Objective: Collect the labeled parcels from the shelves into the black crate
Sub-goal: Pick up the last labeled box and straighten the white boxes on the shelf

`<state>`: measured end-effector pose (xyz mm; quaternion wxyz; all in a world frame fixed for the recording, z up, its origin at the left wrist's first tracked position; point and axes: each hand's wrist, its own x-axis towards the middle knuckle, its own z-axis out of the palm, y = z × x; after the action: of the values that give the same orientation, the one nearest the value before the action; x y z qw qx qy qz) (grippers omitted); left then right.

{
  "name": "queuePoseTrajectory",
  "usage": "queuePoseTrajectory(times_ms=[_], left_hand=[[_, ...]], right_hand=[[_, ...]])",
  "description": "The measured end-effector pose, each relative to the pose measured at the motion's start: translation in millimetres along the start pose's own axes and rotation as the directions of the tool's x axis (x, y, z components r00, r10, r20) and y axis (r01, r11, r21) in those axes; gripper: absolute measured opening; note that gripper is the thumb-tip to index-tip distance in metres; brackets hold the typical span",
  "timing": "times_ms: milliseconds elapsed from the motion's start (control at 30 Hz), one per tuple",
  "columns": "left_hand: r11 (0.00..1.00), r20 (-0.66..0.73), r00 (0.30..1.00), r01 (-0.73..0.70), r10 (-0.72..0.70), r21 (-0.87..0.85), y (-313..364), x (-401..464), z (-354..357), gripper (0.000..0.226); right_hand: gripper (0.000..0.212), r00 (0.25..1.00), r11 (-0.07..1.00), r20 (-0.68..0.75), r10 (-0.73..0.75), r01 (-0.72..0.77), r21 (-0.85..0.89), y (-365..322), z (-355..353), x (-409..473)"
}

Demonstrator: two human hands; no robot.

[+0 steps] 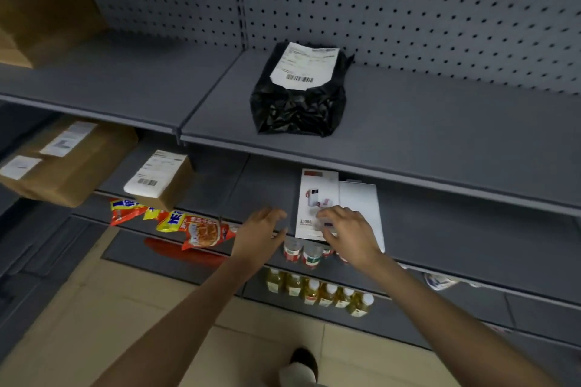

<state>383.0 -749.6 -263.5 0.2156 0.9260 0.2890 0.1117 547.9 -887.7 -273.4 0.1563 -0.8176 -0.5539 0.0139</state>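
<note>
On the second shelf (471,239), right hand (349,234) curled over near edge of white power-bank box (317,198), fingers bent on its printed face. Left hand (261,234) just beside box, fingers spread, touching nothing. Bare shelf right of box; black labeled parcel (298,94) above.

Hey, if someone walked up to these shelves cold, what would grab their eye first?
Probably the black plastic parcel with its white barcode label, lying alone on the upper shelf. Next, the two hands one shelf down: the right hand rests on a white power bank box, and the left hand hovers open beside it. Bright snack packets stand out lower left.
</note>
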Motion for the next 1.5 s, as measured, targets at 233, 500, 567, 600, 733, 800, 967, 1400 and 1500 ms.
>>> queuePoseTrajectory(times_ms=[233,500,567,600,733,800,967,1400,1500], left_hand=[[0.999,0.106,0.994,-0.032,0.031,0.004,2,27,24,0.037],[0.994,0.22,0.971,-0.107,0.099,0.028,-15,50,36,0.047],[0.989,0.222,0.966,-0.142,0.131,0.035,-21,55,31,0.049],[0.987,0.221,0.965,-0.154,0.142,0.037,-25,57,27,0.049],[0.986,0.228,0.964,-0.156,0.14,0.054,-53,58,10,0.048],[0.988,0.244,0.962,-0.141,0.121,0.066,-69,54,3,0.047],[0.991,0.265,0.957,-0.129,0.117,0.028,-109,36,-5,0.048],[0.927,0.289,0.905,-0.356,0.312,0.115,-131,40,-19,0.054],[0.901,0.299,0.885,-0.41,0.356,0.142,-129,42,-17,0.055]], right_hand=[[0.036,0.999,0.996,0.019,0.048,-0.047,-0.081,22,16,3],[0.039,0.986,0.965,-0.01,0.169,-0.167,-0.204,26,33,6],[0.037,0.984,0.959,-0.054,0.17,-0.177,-0.219,18,39,6],[0.036,0.984,0.958,-0.078,0.159,-0.173,-0.227,13,41,7],[0.035,0.98,0.961,-0.151,0.132,-0.164,-0.225,-16,55,14],[0.035,0.975,0.964,-0.171,0.139,-0.173,-0.202,-34,64,18],[0.039,0.967,0.963,-0.194,0.168,-0.203,-0.178,-75,84,17],[0.059,0.911,0.909,-0.209,0.355,-0.389,-0.153,-91,91,3],[0.055,0.914,0.913,-0.201,0.353,-0.383,-0.141,-94,95,3]])
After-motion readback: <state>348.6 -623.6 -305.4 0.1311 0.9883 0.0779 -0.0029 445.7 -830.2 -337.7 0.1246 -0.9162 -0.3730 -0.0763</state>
